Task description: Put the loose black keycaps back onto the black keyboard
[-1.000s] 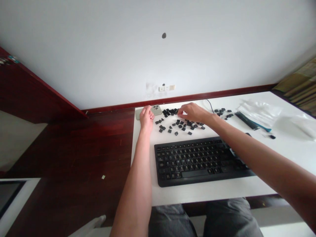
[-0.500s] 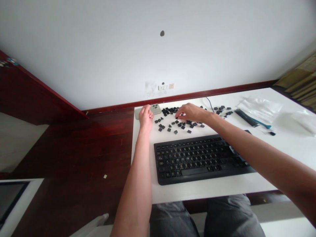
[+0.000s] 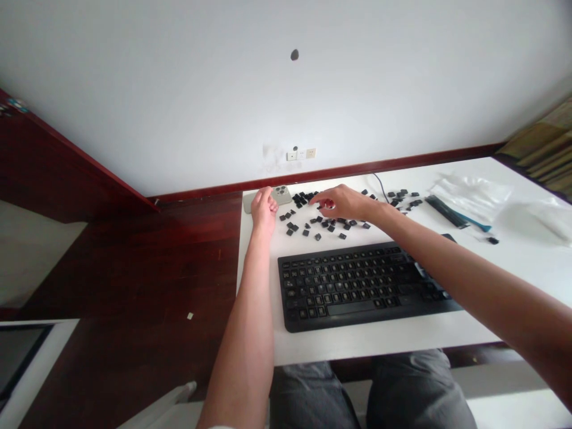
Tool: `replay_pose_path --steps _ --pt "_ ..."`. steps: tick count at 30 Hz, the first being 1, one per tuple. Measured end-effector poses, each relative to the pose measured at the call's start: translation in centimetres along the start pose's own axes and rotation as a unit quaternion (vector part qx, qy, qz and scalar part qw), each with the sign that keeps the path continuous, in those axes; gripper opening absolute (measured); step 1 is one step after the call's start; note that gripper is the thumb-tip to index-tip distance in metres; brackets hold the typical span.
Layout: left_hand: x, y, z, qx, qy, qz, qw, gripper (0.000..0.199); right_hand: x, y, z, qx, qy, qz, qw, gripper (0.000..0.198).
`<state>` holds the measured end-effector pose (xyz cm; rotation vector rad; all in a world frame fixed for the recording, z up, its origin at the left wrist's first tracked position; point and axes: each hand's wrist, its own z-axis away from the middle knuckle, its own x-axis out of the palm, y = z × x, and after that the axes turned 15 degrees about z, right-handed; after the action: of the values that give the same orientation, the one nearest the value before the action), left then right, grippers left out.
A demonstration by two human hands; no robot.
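Loose black keycaps (image 3: 330,228) lie scattered across the far part of the white table. Over them hovers my right hand (image 3: 342,202), its index finger stretched out and its thumb held apart from it, gripping nothing that I can see. At the table's far left my left hand (image 3: 264,208) rests with curled fingers beside a light-coloured phone (image 3: 282,198), partly covering it. Whatever its fingers may hold is hidden. Nearer me lies a black keyboard (image 3: 348,308), with keycaps off over much of it. My right forearm crosses above its right end.
On the right of the white table (image 3: 500,274) lie clear plastic bags (image 3: 473,193), a black strip-shaped thing (image 3: 447,212) and a blue tool (image 3: 478,224). A thin cable (image 3: 381,186) runs off the back edge. Wall sockets (image 3: 301,155) sit behind the table.
My right hand's fingers have spread apart from a closed pinch over the keycaps, the index finger reaching left. My left hand has stayed nearly still by the phone.
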<state>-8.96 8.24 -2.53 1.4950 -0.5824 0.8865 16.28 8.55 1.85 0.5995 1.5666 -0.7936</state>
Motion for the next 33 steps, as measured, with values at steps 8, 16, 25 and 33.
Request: replay_pose_path --steps 8,16,25,33 --pt "-0.2 -1.0 0.2 0.065 -0.034 -0.241 0.968 0.027 0.2 0.0 -0.3 0.040 -0.024 -0.105 0.993 0.031" --pt "0.1 1.0 1.9 0.090 -0.112 -0.655 0.742 0.035 0.4 -0.9 -0.9 0.033 -0.003 -0.043 0.999 0.026" --pt "0.6 1.4 2.2 0.036 -0.134 -0.714 0.686 0.030 0.4 -1.2 -0.5 0.055 -0.024 -0.029 0.998 0.024" --pt "-0.2 1.0 1.6 0.049 -0.140 -0.677 0.720 0.022 0.4 -1.5 -0.1 0.037 0.035 -0.067 0.996 0.020"
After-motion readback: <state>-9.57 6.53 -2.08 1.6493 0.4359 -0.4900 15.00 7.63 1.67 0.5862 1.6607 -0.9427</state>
